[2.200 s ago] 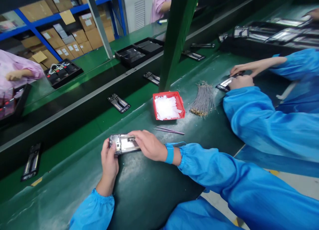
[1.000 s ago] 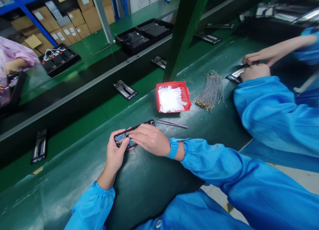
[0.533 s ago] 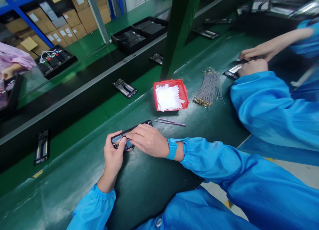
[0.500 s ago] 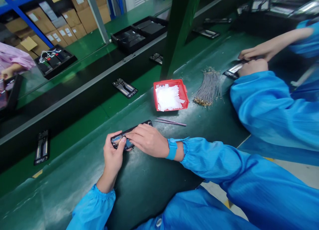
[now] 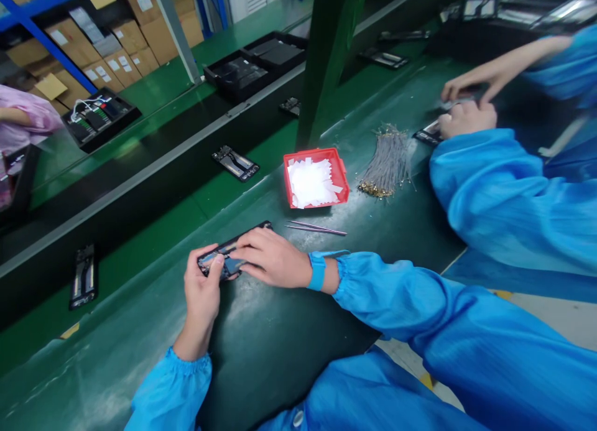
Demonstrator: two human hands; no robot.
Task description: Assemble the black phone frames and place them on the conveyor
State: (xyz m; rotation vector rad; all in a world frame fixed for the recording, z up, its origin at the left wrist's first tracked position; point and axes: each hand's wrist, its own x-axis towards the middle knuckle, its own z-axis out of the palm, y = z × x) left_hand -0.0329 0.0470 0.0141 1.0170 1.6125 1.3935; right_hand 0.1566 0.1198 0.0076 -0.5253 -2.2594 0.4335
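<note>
A dark phone frame [image 5: 232, 249] lies on the green bench mat [image 5: 261, 338] between both my hands. My left hand [image 5: 201, 289] grips its near end, thumb pressed on top. My right hand [image 5: 272, 258] covers its middle, with the fingertips pinched on a small blue part at the frame's left end. Both arms wear blue sleeves, and a blue strap circles the right wrist. A pair of metal tweezers [image 5: 317, 227] rests on the mat just beyond my right hand.
A red tray [image 5: 342, 177] of white slips and a bundle of thin gold-tipped cables [image 5: 386, 162] sit further right. A co-worker's hands [image 5: 464, 104] work on another phone frame. Phone frames [image 5: 236, 163] ride the conveyor; black trays [image 5: 255, 64] and cardboard boxes stand behind.
The phone frame was flipped from its silver side to its dark side and laid flatter. My right fingers have settled on the blue part near its left end. The view drifted slightly.
</note>
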